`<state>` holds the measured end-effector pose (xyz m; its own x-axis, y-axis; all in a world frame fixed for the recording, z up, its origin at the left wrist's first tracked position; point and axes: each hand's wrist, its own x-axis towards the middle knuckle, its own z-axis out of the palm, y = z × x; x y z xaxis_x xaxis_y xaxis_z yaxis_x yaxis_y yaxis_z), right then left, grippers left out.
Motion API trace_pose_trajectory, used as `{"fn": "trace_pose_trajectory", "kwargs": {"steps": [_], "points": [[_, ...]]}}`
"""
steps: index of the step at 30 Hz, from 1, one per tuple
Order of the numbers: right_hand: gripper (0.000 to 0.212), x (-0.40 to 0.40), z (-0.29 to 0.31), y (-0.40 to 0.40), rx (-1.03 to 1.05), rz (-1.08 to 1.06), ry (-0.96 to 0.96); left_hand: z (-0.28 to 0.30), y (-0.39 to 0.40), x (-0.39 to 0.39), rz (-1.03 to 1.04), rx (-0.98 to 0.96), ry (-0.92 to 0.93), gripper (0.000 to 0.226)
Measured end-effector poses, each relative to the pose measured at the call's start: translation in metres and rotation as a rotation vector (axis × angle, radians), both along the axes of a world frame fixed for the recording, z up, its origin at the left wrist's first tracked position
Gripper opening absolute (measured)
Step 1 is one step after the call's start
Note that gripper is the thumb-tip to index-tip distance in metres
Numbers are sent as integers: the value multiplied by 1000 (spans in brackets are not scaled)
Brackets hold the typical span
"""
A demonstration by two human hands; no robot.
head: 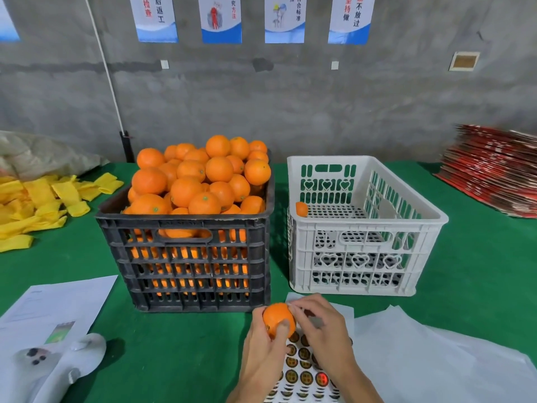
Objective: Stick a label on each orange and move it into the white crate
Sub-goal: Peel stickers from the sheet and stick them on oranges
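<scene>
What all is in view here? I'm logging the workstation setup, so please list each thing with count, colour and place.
black crate: one, black, centre of table, heaped with oranges
loose oranges: many, orange, piled in black crate
white crate: one, white, right of black crate
orange in white crate: one, orange, back left corner
held orange: one, orange, front, above label sheet
label sheet: one, white with round dark-gold labels, front edge
table: one, green cover
yellow sleeves: many, yellow, far left
printed paper: one, white, front left
white sheets: several, white, front right
red stack: one, red, far right
posters: four, white-blue, wall
left hand: grips held orange
right hand: fingers on held orange
</scene>
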<state>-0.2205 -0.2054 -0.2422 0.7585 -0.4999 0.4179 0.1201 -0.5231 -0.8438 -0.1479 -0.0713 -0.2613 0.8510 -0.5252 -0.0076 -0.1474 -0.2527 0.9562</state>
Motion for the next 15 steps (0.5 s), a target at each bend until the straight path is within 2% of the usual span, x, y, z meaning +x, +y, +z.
{"fn": "trace_pose_trajectory", "kwargs": {"steps": [4,7,9,12,15], "points": [[19,0,4,-2,123,133,25,-3,3,5,1,-12,33,28],[25,-7,6,-6,64,223,99,-4,4,6,18,-1,47,30],[39,-12,6,-6,-81,242,179,-2,2,6,27,23,51,40],[63,-12,7,3,-422,154,312,-3,2,7,44,20,14,59],[77,-7,16,20,-573,71,360,-1,0,-1,39,-38,-17,60]]}}
